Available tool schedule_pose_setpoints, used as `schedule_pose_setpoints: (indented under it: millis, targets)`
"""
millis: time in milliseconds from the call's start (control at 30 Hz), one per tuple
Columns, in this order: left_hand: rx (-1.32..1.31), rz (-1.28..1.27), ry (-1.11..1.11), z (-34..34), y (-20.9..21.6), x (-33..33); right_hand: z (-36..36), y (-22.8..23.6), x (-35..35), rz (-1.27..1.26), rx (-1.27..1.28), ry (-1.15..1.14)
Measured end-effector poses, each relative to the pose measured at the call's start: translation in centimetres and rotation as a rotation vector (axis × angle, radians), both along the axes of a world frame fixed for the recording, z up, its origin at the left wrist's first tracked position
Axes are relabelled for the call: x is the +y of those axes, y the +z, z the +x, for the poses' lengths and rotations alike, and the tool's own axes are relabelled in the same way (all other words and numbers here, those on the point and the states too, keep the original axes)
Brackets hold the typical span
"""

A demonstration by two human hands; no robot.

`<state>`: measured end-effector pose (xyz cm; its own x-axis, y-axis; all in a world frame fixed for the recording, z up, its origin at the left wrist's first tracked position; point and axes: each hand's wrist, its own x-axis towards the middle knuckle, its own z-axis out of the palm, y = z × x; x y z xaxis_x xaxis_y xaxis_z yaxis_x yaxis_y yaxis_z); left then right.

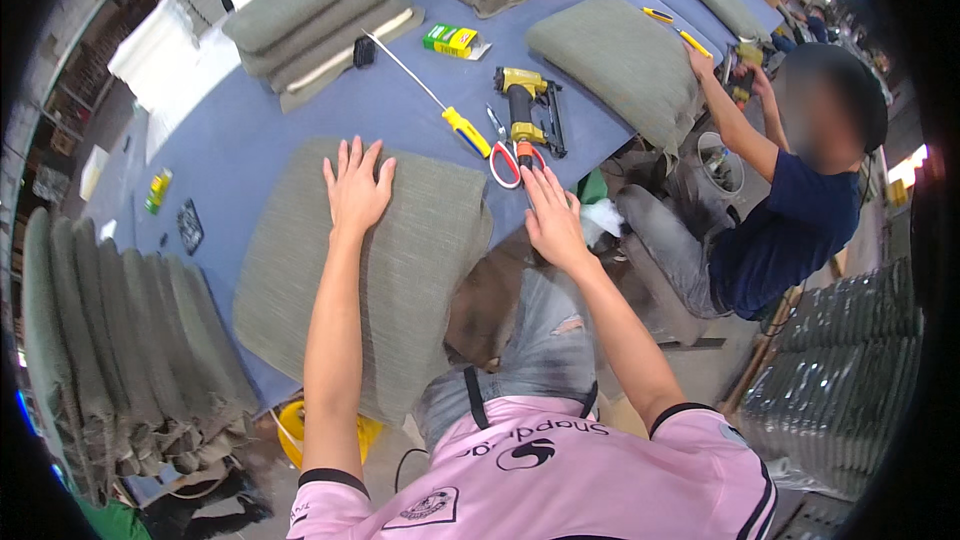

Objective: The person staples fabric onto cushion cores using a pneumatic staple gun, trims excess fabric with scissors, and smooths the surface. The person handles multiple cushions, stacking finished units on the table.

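Observation:
A grey-green fabric-covered cushion panel [400, 280] lies on the blue table in front of me. Flat on its upper part rests my left hand [358, 188], fingers spread. Off the panel's right side, my right hand [554, 218] reaches out with fingers stretched; its fingertips are at the orange hose end of a yellow and black staple gun [522, 105]. Whether they touch it I cannot tell. Red-handled scissors [505, 168] lie by those fingertips, partly under the gun's end. Beside them is a long screwdriver [465, 130] with a yellow and blue handle.
Stacked cushions [310, 20] stand at the far left of the blue table [190, 160], near a green and yellow box [452, 40]. Upright cushions [120, 320] line the left. On the right, a seated co-worker [800, 200] handles another cushion [620, 60]. Plastic-wrapped stacks [840, 380] stand lower right.

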<state>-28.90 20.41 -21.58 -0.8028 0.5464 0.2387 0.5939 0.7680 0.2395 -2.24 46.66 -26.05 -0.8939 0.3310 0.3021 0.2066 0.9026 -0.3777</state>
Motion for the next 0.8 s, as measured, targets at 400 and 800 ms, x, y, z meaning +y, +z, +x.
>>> schedule_pose_setpoints:
  millis: [400, 800]
  targets:
    - [-0.139, 0.212, 0.157, -0.8, 1.7, 2.7, 0.5, 7.1, -0.3, -0.299, 0.200, -0.228]
    - [-0.158, 0.229, 0.178, -1.4, 1.6, 1.9, -18.6, 6.6, -2.3, 0.062, -0.104, 0.064]
